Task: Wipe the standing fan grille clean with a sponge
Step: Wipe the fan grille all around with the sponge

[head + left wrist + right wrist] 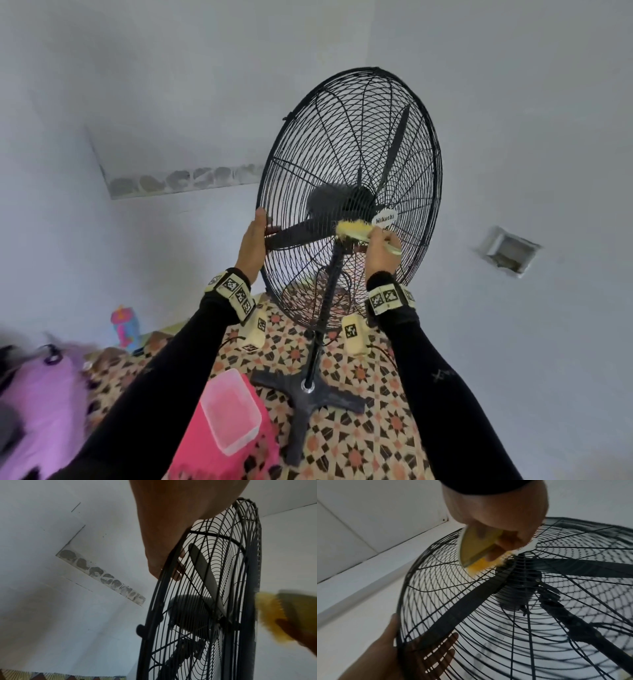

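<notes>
A black standing fan rises on its pole from a cross-shaped base set on a patterned rug. At about seven o'clock from the base a clear plastic tub sits on a pink cloth, and farther toward nine o'clock stand a pink-and-blue bottle and a heap of purple fabric. A recessed box is set in the wall at three o'clock from the grille. The left hand clasps the grille rim at its nine o'clock edge, thumb on the outer side and fingers spread behind the wires. The right hand is closed round a yellow sponge with a green backing, pressing it against the front grille just beside the white badge at the hub, a dark blade lying behind the wires there.
</notes>
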A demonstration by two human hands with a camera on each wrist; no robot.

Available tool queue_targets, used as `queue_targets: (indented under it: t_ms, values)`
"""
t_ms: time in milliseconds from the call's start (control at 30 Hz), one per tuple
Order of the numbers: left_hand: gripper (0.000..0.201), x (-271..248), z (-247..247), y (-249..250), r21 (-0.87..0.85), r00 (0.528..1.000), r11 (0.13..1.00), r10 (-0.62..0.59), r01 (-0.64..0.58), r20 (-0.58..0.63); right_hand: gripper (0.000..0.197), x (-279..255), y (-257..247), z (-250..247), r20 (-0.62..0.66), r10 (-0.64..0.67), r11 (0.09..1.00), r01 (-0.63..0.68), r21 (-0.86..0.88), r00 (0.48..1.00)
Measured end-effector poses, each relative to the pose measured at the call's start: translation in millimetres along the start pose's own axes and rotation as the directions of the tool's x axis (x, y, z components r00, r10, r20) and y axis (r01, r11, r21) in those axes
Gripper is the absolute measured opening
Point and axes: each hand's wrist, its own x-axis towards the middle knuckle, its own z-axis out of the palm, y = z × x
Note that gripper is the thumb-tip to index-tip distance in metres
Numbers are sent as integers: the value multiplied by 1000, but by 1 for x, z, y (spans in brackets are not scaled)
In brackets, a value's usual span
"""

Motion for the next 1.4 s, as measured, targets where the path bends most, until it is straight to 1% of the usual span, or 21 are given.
queue_targets:
  t_ms: [33,100,167,200,233,333,400,467,567,633,667,733,800,833,900,967,1033,1100,1167,1233,1400]
  values:
    - [91,-2,2,1,-11,1000,1000,3,-3,7,16,-4,-1,0,-8,-15,1000,14,-11,1000]
    - [98,-1,2,-1,-30,1000,1000,2,-2,18,20,-19,1,4,146,-76,996,83,-44,986]
    - [107,4,-1,-7,-33,1000,999,0,1,26,23,-29,8,5,430,-102,978,169,-119,897]
    - [111,7,-3,-11,-22,1000,1000,-6,7,29,23,-30,10,4,522,-93,969,197,-147,848]
    - [114,12,-5,-16,-6,999,1000,-22,22,33,24,-27,10,2,533,-70,967,188,-171,843]
    - [114,11,-8,-18,30,996,999,-16,14,84,16,-16,5,-3,185,6,999,3,-53,983]
    - [112,0,-6,-4,43,994,999,3,-8,105,10,-22,2,1,14,-2,999,3,-47,1000]
    - [102,-6,-6,6,59,993,998,27,-34,118,15,-46,1,13,51,-76,992,81,-101,996]
    - [84,1,-12,2,63,993,997,38,-45,112,19,-79,7,23,363,-134,967,202,-155,922]
    - [81,5,-16,-1,69,989,997,23,-34,149,24,-82,4,21,454,-102,960,207,-188,885]
    - [79,7,-18,-3,72,985,997,20,-33,173,25,-78,2,20,400,-85,975,159,-155,913]
    - [79,6,-18,0,92,976,996,-2,-19,216,24,-71,-4,18,161,-34,999,39,-27,986]
    - [94,6,-21,4,103,964,995,-40,13,262,25,-75,-9,22,-30,-45,999,45,-14,999]
    - [107,8,-22,2,108,957,993,-66,37,282,23,-82,-8,26,-54,-72,997,70,-35,996]
    - [114,9,-28,4,116,946,992,-88,54,312,16,-104,-1,38,22,-134,988,135,-68,991]
    - [106,7,-33,11,117,945,992,-80,45,318,19,-126,11,47,198,-181,964,214,-160,963]
    - [99,8,-38,14,144,938,989,-78,31,338,26,-137,17,49,252,-205,944,260,-205,946]
    - [98,10,-43,16,167,921,986,-79,15,380,25,-136,16,47,140,-215,963,233,-134,967]
    - [112,13,-46,17,187,899,982,-98,18,427,24,-134,12,44,-42,-260,960,254,-117,965]
    - [125,16,-46,13,191,886,982,-93,5,455,27,-137,11,47,-96,-297,952,287,-111,950]
    - [119,20,-50,14,194,880,981,-96,5,466,30,-163,17,65,214,-388,884,428,-190,897]
